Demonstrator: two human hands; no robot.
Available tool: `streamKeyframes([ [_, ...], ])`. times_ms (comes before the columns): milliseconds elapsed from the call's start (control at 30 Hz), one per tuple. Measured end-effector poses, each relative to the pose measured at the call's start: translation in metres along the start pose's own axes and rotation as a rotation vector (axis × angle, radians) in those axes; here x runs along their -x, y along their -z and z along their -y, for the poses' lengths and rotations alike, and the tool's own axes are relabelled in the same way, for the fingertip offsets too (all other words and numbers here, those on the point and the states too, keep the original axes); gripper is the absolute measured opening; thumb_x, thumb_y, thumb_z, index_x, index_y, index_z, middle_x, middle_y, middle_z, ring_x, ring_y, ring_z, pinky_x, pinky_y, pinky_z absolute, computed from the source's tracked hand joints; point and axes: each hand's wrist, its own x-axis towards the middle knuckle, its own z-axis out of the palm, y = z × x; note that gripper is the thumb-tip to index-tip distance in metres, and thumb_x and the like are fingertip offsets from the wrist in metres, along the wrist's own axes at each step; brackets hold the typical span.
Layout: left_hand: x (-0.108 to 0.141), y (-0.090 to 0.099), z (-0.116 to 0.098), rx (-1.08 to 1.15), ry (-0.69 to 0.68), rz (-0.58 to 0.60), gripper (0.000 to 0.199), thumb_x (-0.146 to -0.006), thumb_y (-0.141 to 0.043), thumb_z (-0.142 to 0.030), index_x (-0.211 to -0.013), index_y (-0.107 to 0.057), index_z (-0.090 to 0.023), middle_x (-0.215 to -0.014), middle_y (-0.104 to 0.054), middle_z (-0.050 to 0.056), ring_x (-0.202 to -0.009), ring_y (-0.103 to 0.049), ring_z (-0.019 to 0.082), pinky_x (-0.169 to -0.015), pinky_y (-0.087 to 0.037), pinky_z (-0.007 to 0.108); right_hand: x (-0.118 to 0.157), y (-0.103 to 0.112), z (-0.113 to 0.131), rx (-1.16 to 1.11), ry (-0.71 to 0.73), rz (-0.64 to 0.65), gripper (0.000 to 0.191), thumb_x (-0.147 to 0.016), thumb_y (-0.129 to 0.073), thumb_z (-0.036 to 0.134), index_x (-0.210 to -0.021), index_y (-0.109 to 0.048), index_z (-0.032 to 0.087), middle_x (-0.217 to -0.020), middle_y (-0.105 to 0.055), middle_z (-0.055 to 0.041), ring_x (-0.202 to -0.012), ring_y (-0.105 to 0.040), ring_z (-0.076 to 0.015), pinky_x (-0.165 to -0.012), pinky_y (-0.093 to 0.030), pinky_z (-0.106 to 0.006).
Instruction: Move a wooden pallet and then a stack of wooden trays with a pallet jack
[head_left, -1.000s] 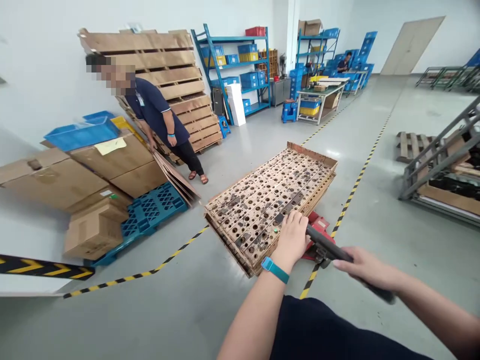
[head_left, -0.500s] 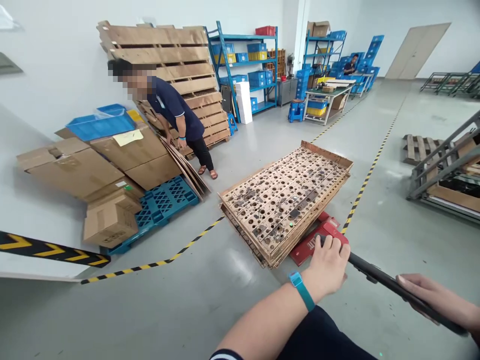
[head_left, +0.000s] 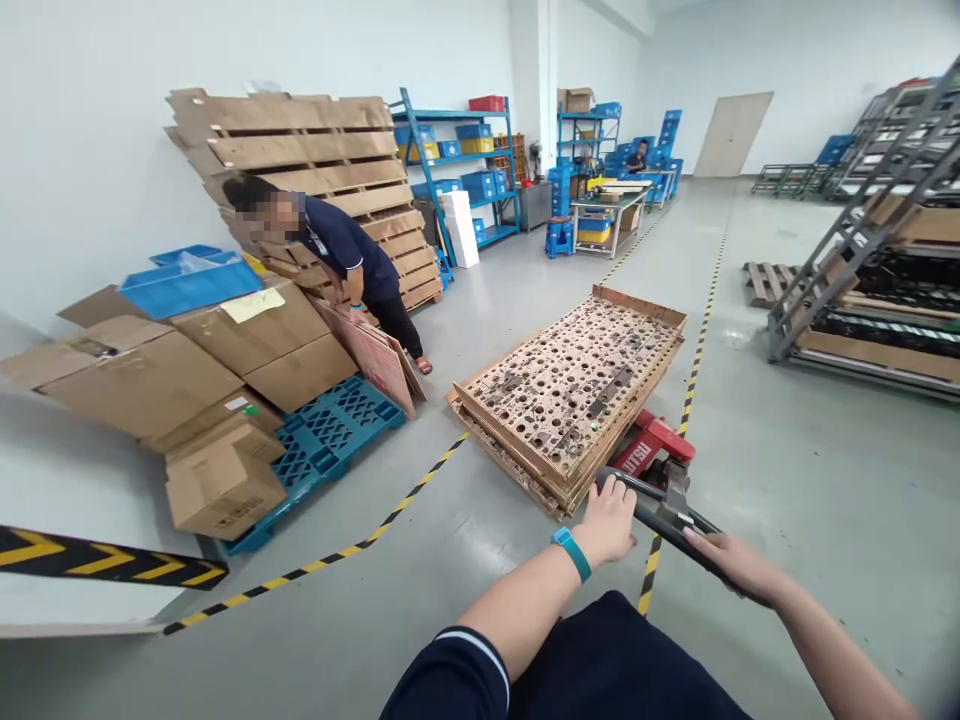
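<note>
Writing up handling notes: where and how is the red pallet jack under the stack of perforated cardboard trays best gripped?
Grip the black handle bar of the red pallet jack, one hand at each end, from the near side away from the stack of perforated cardboard trays. The bar lies crosswise atop the tiller, facing the person; the left hand and right hand already wrap it so.

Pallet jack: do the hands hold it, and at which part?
Yes. Left hand and right hand both grip the pallet jack by its black handle bar.
</note>
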Motion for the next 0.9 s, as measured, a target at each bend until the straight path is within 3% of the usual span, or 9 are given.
streamKeyframes([
  [200, 0.05, -0.014, -0.011, 0.012, 0.04, -0.069, 0.051, -0.077, -0.08, -0.03, -0.118, -0.056, -0.012, -0.134, -0.057, 0.017, -0.139, -0.043, 0.034, -0.112, -0.042, 0.055, 0.037, -0.037, 0.0, -0.016, -0.01, -0.017, 0.073, -0.084, -0.029, 0.091, -0.073, -0.044, 0.02, -0.062, -0.049, -0.0004, -0.052, -0.052, -0.0148, -0.054, -0.038, -0.029],
  [367, 0.098, -0.012, -0.007, -0.048, 0.084, -0.088, 0.035, -0.081, -0.073, -0.022, -0.11, -0.056, -0.015, -0.124, -0.061, 0.013, -0.126, -0.051, 0.03, -0.105, -0.043, 0.049, 0.066, -0.082, 0.022, 0.117, 0.048, -0.097, 0.069, -0.092, -0.031, 0.08, -0.064, -0.044, 0.019, -0.064, -0.053, -0.0042, -0.06, -0.051, -0.0151, -0.059, -0.035, -0.029],
  [633, 0.191, 0.009, 0.047, -0.092, 0.063, -0.019, 0.036, -0.084, -0.069, -0.02, -0.117, -0.054, -0.016, -0.133, -0.061, 0.013, -0.14, -0.045, 0.031, -0.112, -0.036, 0.052, 0.096, -0.19, 0.078, 0.203, 0.041, -0.121, 0.07, -0.087, -0.041, 0.083, -0.064, -0.054, 0.018, -0.068, -0.057, -0.0049, -0.067, -0.054, -0.0178, -0.062, -0.033, -0.029],
  [900, 0.3, 0.026, 0.095, -0.134, 0.015, 0.015, 0.032, -0.086, -0.064, -0.02, -0.117, -0.056, -0.015, -0.133, -0.06, 0.015, -0.14, -0.045, 0.032, -0.112, -0.035, 0.052, 0.153, -0.297, 0.147, 0.166, 0.005, -0.107, 0.063, -0.081, -0.056, 0.08, -0.078, -0.065, 0.017, -0.081, -0.067, -0.0089, -0.077, -0.062, -0.0228, -0.063, -0.036, -0.029],
])
